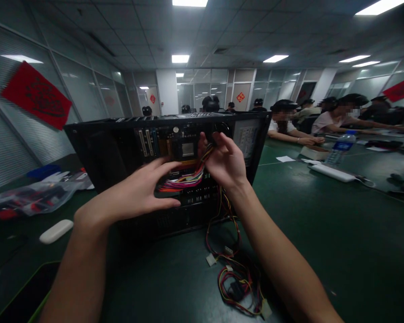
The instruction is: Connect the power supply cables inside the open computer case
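Observation:
A black computer case (175, 220) stands on the table with its side off, showing a motherboard (170, 143) inside. A bundle of multicoloured power cables (185, 181) runs across the opening. My left hand (144, 184) is at the left end of the bundle, thumb and fingers wide apart around it, not closed on it. My right hand (226, 161) is at the bundle's upper right end, its fingers curled about the wires; the fingertips are partly hidden in shadow. More loose power leads (235, 287) with white connectors hang from the case and lie coiled on the table.
Left of the case are a clear plastic bag (50, 199), a white oval case (56, 231) and a green-edged dark mat (30, 291). On the right stand a water bottle (341, 146), a small box (314, 152) and a white power strip (333, 172). Other people sit farther off.

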`<move>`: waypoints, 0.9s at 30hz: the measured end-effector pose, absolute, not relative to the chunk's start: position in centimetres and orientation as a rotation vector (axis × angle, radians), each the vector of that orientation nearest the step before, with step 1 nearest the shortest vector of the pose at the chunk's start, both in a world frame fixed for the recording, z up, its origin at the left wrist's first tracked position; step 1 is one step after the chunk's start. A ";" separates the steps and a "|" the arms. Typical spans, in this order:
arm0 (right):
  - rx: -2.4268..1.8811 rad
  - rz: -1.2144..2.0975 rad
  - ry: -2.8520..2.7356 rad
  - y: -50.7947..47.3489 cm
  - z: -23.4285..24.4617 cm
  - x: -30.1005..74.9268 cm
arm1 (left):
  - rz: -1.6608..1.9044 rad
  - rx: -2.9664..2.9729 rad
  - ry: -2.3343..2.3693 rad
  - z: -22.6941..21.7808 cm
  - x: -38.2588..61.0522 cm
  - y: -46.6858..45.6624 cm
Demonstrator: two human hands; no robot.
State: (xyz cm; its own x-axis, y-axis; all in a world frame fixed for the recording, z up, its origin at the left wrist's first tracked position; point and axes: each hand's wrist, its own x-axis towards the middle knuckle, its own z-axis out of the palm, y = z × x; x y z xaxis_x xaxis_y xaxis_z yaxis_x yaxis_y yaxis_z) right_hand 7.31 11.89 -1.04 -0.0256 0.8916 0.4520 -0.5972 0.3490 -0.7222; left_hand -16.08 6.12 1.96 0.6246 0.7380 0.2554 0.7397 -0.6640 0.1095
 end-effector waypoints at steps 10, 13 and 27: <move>-0.331 1.341 -0.989 11.7 -0.8 8.5 | -0.654 -2.839 -1.217 3.9 -16.3 3.8; -0.245 1.489 -0.923 11.6 -0.7 8.8 | -0.765 -2.779 -1.186 3.7 -16.0 3.5; -0.325 1.685 -0.696 9.6 -1.5 5.4 | -0.868 -2.755 -1.060 2.8 -13.2 1.1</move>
State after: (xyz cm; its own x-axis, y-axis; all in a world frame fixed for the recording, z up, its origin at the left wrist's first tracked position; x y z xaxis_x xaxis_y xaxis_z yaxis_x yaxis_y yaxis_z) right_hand 5.39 9.57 -1.46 -0.2378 0.9585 0.1573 -0.7899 -0.0966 -0.6056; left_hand -13.17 1.07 2.78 0.6037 0.5983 0.5269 0.6347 -0.7606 0.1365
